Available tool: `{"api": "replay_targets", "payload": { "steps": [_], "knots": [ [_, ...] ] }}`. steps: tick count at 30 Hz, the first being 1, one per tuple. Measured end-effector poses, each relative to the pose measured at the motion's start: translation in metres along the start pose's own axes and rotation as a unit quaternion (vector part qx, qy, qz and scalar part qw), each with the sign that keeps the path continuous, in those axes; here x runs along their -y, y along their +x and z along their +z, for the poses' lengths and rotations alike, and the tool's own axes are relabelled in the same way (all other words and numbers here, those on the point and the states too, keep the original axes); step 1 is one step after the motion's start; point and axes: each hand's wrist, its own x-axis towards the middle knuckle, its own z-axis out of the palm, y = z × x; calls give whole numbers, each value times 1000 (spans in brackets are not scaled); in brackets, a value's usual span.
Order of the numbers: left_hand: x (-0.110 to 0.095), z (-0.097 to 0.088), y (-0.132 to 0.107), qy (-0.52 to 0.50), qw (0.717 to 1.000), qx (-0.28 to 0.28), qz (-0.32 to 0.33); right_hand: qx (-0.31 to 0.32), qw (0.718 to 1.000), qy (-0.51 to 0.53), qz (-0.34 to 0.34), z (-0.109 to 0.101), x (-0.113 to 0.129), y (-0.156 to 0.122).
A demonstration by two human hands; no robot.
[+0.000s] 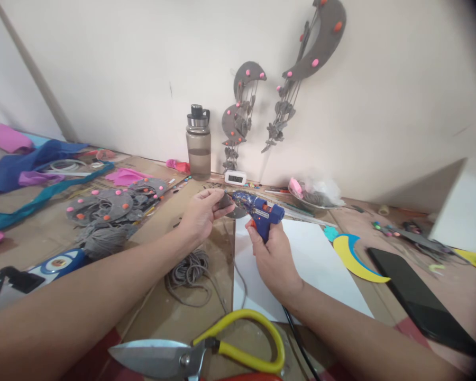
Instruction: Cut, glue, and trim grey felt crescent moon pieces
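My right hand (275,259) is wrapped round the handle of a blue hot glue gun (264,211), fingers at its orange trigger. The gun's nozzle points left, right beside a small grey felt piece (225,201). That piece is pinched between the fingers and thumb of my left hand (204,211). Below my hands lies a loose coil of grey yarn (190,270), with a strand running over a white sheet of paper (309,264). Yellow-handled scissors (238,344) rest at the near edge, blades to the left.
A water bottle (199,148) and small digital clock (235,178) stand by the wall. Grey moon hangings (329,37) with coloured pompoms hang above. A yellow-blue crescent (353,259) and phone (416,296) lie right; a yarn ball (105,238) and power strip (59,264) lie left.
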Motion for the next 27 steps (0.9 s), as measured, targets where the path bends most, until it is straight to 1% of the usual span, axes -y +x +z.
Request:
{"api": "replay_targets", "payload": {
  "steps": [3, 11, 14, 18, 27],
  "knots": [
    [1, 1, 0, 16, 1000, -9, 4, 4, 1000, -1, 18, 0, 1, 0],
    [1, 4, -2, 35, 999, -17, 12, -5, 1000, -14, -4, 0, 1, -1],
    [1, 4, -2, 33, 999, -25, 10, -4, 1000, -14, -19, 0, 2, -1],
    [1, 4, -2, 29, 999, -37, 4, 7, 1000, -11, -21, 0, 4, -1],
    [1, 4, -2, 22, 999, -29, 9, 11, 1000, -23, -13, 0, 4, -1]
  ]
}}
